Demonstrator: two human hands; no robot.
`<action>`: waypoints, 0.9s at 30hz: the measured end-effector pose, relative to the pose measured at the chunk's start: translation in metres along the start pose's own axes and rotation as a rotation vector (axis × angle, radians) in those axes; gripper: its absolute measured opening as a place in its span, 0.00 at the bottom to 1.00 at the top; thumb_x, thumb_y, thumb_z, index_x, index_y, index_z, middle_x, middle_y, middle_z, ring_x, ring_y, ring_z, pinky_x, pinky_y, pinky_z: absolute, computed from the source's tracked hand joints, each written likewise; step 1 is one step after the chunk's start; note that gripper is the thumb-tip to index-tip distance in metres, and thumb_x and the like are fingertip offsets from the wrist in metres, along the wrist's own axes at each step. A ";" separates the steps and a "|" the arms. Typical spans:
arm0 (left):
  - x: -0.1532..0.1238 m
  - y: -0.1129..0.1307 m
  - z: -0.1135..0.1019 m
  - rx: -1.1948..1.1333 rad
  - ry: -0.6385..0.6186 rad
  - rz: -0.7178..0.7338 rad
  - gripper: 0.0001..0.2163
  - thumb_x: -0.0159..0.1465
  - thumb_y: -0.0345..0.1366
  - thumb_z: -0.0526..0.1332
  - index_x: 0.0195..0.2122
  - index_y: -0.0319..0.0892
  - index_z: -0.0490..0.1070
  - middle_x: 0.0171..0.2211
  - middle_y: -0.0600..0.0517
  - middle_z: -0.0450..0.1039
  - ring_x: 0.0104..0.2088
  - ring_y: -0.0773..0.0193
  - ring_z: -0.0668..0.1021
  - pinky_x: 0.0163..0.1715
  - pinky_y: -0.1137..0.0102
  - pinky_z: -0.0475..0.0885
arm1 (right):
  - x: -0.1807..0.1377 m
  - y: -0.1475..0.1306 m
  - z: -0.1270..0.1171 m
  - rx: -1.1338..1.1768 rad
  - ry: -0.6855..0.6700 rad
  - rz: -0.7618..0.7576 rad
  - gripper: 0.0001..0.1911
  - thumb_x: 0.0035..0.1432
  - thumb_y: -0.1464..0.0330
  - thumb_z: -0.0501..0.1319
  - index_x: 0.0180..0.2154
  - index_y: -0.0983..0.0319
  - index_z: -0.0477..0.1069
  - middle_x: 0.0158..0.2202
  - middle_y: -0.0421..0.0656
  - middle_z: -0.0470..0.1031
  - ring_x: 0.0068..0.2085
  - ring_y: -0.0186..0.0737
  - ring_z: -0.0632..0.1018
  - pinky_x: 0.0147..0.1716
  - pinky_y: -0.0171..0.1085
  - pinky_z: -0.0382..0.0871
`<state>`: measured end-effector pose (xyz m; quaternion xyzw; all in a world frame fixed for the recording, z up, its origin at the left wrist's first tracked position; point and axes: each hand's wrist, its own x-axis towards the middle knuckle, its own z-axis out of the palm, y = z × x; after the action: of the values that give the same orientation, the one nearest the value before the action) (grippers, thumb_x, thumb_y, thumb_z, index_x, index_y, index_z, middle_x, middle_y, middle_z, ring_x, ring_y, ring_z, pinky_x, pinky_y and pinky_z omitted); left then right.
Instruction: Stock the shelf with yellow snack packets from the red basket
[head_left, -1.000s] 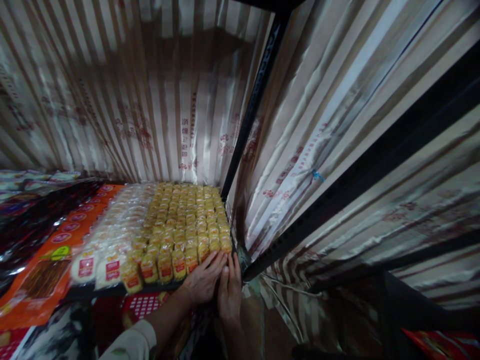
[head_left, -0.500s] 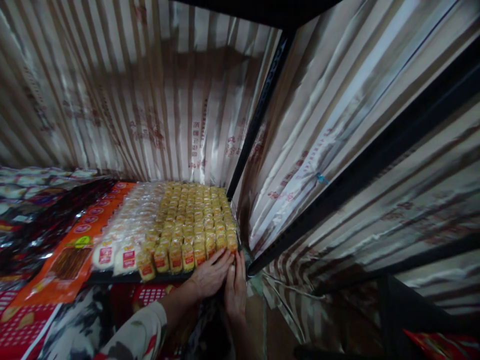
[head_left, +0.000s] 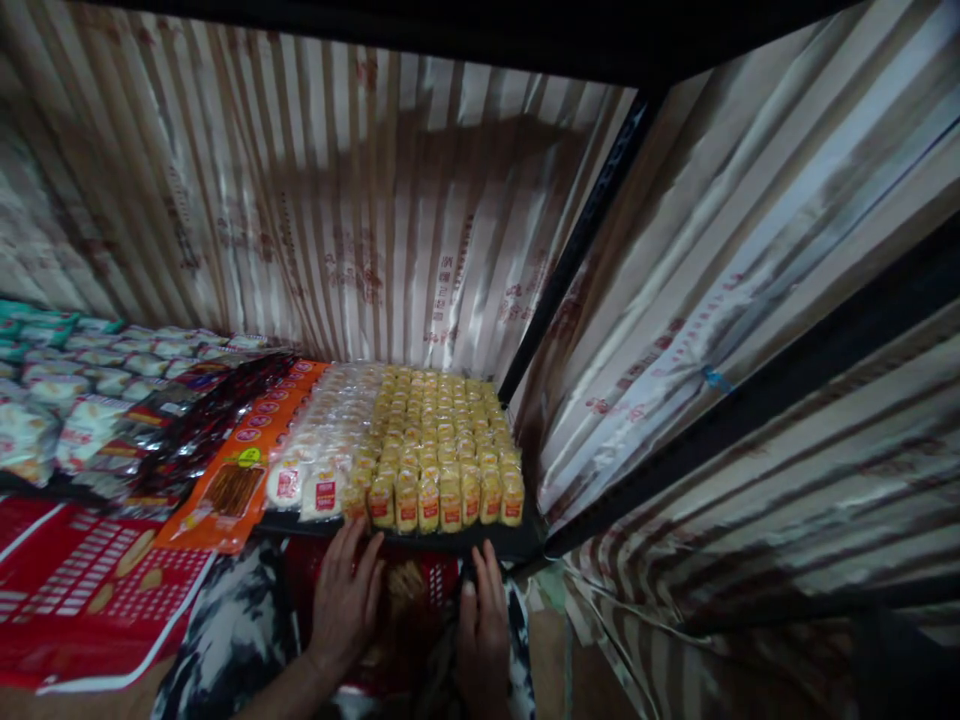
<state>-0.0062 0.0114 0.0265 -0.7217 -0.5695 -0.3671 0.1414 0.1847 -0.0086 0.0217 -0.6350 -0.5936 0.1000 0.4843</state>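
Rows of small yellow wrapped snack packets with red labels stand close together on a dark shelf. My left hand is at the shelf's front edge, its fingers stretched and apart. Its fingertips lie at the foot of the leftmost yellow packet; whether they touch it I cannot tell. My right hand is just below the shelf edge on the right, fingers extended, with nothing in it. White wrapped packets stand left of the yellow ones.
Farther left lie a long orange snack bag, dark red shiny packs and white bags. Red printed bags hang or lie below the shelf. A black post rises at the back corner, before striped sheeting.
My hands have drawn apart from the right end of the yellow rows. My left hand has moved left to the leftmost packet; my right hand has dropped back below the edge.
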 end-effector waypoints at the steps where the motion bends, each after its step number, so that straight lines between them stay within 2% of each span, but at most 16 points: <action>1: 0.001 -0.010 -0.003 0.014 -0.001 -0.015 0.18 0.62 0.29 0.51 0.55 0.42 0.62 0.59 0.42 0.56 0.59 0.52 0.60 0.52 0.57 0.66 | -0.002 -0.003 0.005 -0.002 -0.012 0.001 0.23 0.63 0.63 0.45 0.55 0.67 0.61 0.59 0.54 0.58 0.60 0.48 0.60 0.56 0.55 0.56; 5: 0.007 -0.031 0.000 -0.012 -0.004 -0.025 0.23 0.63 0.29 0.51 0.60 0.43 0.54 0.60 0.41 0.54 0.59 0.52 0.60 0.52 0.57 0.67 | -0.006 -0.016 0.021 0.001 -0.058 -0.042 0.23 0.63 0.64 0.44 0.55 0.69 0.61 0.59 0.56 0.58 0.60 0.48 0.61 0.55 0.54 0.57; 10: 0.014 -0.032 0.007 -0.065 -0.031 -0.005 0.22 0.63 0.27 0.49 0.59 0.43 0.55 0.58 0.43 0.56 0.59 0.54 0.60 0.55 0.59 0.65 | -0.010 -0.024 0.028 0.014 -0.069 -0.096 0.22 0.63 0.66 0.44 0.54 0.69 0.61 0.59 0.55 0.59 0.60 0.46 0.60 0.55 0.53 0.58; 19: 0.009 -0.038 0.010 -0.126 -0.031 0.036 0.21 0.63 0.27 0.50 0.58 0.43 0.56 0.57 0.43 0.56 0.59 0.53 0.60 0.55 0.56 0.63 | -0.033 -0.015 0.012 -0.021 -0.033 -0.051 0.21 0.63 0.65 0.45 0.53 0.66 0.64 0.57 0.53 0.62 0.58 0.46 0.64 0.54 0.51 0.61; 23: 0.009 -0.034 0.005 -0.128 -0.051 0.065 0.20 0.62 0.27 0.50 0.56 0.41 0.58 0.59 0.42 0.54 0.61 0.51 0.57 0.56 0.55 0.61 | -0.037 -0.016 0.004 0.004 0.015 -0.041 0.21 0.62 0.65 0.45 0.52 0.66 0.65 0.56 0.53 0.63 0.57 0.45 0.65 0.54 0.49 0.62; 27: 0.008 -0.030 -0.004 -0.129 -0.075 0.059 0.18 0.62 0.26 0.49 0.54 0.39 0.60 0.60 0.40 0.51 0.61 0.50 0.55 0.57 0.53 0.60 | -0.042 -0.015 0.002 0.053 0.002 0.006 0.21 0.62 0.64 0.46 0.50 0.66 0.67 0.55 0.53 0.65 0.57 0.44 0.65 0.54 0.49 0.61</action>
<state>-0.0352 0.0243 0.0286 -0.7591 -0.5279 -0.3716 0.0840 0.1621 -0.0463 0.0123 -0.6237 -0.5883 0.1165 0.5013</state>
